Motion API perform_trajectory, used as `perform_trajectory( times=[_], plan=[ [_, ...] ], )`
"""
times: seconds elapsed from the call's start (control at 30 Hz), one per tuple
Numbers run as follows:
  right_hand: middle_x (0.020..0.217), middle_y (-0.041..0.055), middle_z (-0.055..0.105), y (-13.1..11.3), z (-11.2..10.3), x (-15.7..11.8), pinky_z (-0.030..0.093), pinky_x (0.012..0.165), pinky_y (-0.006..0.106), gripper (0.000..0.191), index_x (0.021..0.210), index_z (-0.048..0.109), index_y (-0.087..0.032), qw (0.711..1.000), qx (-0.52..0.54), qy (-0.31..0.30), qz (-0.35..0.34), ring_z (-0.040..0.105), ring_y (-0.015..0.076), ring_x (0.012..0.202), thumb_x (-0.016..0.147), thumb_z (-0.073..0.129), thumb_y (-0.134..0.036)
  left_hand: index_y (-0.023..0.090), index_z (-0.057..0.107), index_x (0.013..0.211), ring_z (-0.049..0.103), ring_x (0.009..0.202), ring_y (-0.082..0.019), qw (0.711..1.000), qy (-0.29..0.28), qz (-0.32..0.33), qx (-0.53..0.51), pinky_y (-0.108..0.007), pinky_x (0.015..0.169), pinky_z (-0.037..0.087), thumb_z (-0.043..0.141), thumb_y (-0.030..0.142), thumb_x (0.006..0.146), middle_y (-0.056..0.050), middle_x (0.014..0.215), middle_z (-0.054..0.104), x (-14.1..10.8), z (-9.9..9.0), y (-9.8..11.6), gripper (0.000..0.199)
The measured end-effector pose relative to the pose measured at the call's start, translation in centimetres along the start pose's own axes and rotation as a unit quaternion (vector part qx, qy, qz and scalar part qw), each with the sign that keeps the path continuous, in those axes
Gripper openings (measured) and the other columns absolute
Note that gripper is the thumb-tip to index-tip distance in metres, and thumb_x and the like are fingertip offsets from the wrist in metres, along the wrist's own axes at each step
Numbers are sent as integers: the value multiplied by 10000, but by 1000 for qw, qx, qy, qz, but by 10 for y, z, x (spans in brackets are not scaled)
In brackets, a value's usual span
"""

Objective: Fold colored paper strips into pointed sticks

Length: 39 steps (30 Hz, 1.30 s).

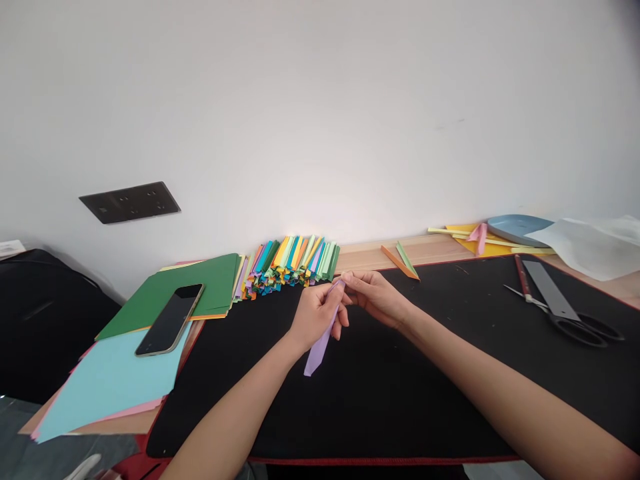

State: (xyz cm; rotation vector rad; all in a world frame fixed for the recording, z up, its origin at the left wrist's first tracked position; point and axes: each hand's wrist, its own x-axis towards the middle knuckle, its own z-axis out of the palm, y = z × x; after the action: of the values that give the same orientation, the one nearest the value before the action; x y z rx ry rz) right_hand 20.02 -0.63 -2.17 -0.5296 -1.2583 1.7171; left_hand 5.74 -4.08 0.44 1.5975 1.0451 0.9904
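Note:
A folded purple paper strip (319,352) is held above the black mat (400,400), its long end hanging down toward me. My left hand (319,312) is closed around the strip's upper part, thumb pressed on it. The fingertips of my right hand (373,292) pinch the strip's top end, touching the left fingers. Part of the strip is hidden by the fingers. Just behind my hands lies a pile of folded colored paper strips (287,265). Right of it, an orange folded strip (400,262) and a green strip (406,257) rest at the mat's back edge.
At left, a smartphone (170,320) lies on green paper sheets (210,283) and light blue sheets (115,380). Scissors (580,330), a grey flat blade or ruler (550,290) and a red-handled tool (523,279) lie at right. Behind are a blue tray (520,227) and a wall.

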Motion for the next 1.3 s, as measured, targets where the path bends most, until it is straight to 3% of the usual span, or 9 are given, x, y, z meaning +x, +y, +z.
perform_trajectory(
  times=[0.3, 0.67, 1.3],
  plan=[
    [560, -33, 533, 0, 0, -1, 441, 577, 229, 259, 645, 584, -133, 1000, 21, -6, 7, 532, 90, 545, 761, 674, -347, 132, 536, 673, 465, 271, -79, 1000, -9, 4, 18, -169, 321, 301, 427, 368, 862, 7, 455, 564, 0, -1, -1, 321],
    [542, -42, 474, -6, 0, -2, 435, 573, 250, 368, 581, 526, -144, 999, 14, -43, 16, 533, 102, 517, 805, 599, -427, 126, 549, 751, 474, 290, -79, 999, -34, 5, -30, -174, 330, 315, 430, 387, 861, 3, 488, 578, -1, -2, -2, 308],
    [558, -33, 499, -6, -5, 0, 423, 625, 245, 290, 643, 608, -147, 999, -42, -6, 16, 503, 103, 588, 721, 693, -413, 123, 551, 750, 475, 290, -79, 999, -37, 7, -2, -172, 329, 322, 423, 390, 864, -2, 489, 581, -1, -1, -2, 317]
  ],
)
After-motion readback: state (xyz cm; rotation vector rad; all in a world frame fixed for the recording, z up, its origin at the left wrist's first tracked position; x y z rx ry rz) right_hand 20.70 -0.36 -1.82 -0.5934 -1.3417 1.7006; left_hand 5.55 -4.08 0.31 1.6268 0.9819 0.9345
